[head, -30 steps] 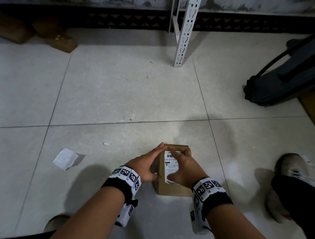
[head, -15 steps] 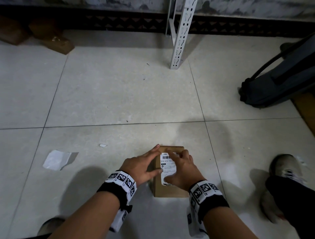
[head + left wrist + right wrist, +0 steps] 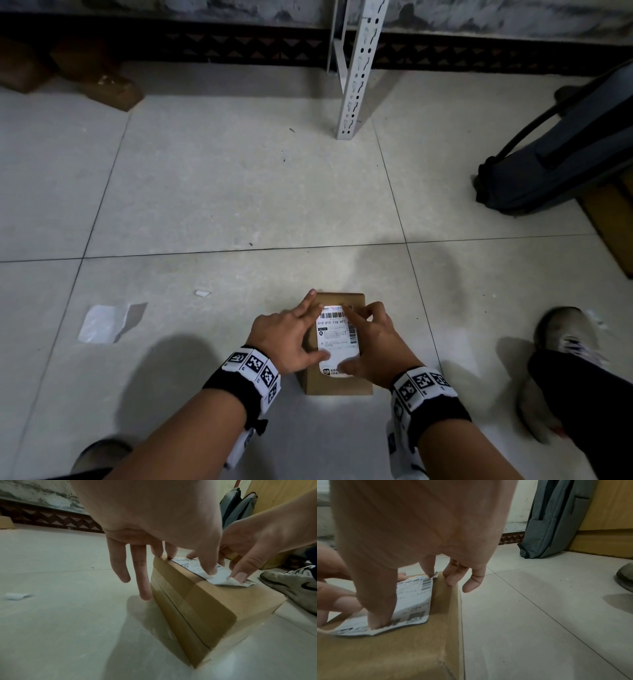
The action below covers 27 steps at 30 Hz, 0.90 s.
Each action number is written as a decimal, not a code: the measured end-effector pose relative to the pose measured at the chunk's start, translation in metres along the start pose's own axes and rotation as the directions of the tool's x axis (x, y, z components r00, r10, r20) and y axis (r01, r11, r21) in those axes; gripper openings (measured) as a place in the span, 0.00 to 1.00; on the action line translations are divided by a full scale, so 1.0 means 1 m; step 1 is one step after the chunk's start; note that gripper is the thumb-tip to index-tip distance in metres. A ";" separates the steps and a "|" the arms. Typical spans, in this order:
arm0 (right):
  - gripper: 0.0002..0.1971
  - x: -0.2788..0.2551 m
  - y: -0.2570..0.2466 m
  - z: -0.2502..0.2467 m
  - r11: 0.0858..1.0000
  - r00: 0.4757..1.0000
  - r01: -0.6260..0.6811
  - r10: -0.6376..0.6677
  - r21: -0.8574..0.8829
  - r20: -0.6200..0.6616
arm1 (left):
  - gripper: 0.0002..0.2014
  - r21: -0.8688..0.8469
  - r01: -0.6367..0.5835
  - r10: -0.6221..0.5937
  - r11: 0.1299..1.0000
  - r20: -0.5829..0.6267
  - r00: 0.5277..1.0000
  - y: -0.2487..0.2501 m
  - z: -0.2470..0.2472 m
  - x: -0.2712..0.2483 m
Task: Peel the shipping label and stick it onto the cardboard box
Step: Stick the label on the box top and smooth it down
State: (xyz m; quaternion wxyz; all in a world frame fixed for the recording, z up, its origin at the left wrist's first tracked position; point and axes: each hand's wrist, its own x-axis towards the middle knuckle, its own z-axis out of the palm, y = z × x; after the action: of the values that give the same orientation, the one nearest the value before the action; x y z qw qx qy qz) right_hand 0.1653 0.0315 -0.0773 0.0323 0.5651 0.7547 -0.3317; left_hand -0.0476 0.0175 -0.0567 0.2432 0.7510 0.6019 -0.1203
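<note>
A small cardboard box sits on the tiled floor between my hands. The white shipping label lies on its top face, barcode end away from me. My left hand rests on the box's left side, forefinger at the label's far corner and thumb on its near part. My right hand presses from the right, index finger along the label's edge and thumb on the near end. In the left wrist view the label's near corner curls up under the right thumb.
A peeled backing sheet and a small paper scrap lie on the floor to the left. A metal rack post stands ahead. A grey backpack leans at the right, and a shoe is close beside the box.
My left thumb has come off the box's side onto the label's near part. The right index finger has stretched out along the label's right edge. The box has stayed put.
</note>
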 end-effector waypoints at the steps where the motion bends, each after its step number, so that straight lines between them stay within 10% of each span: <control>1: 0.60 0.000 0.000 0.000 1.000 1.000 0.002 -0.002 -0.006 0.009 | 0.49 0.002 0.001 -0.001 1.000 0.011 1.000 0.000 0.000 0.000; 27: 0.64 -0.009 0.006 -0.002 0.994 0.995 -0.086 0.082 0.063 0.064 | 0.60 0.017 -0.003 0.002 1.000 0.068 0.998 0.002 -0.004 -0.004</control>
State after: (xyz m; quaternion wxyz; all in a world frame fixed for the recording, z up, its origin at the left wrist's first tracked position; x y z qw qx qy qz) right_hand 0.1745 0.0259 -0.0750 0.0506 0.5869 0.7175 -0.3719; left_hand -0.0467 0.0159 -0.0508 0.2573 0.7492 0.5914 -0.1507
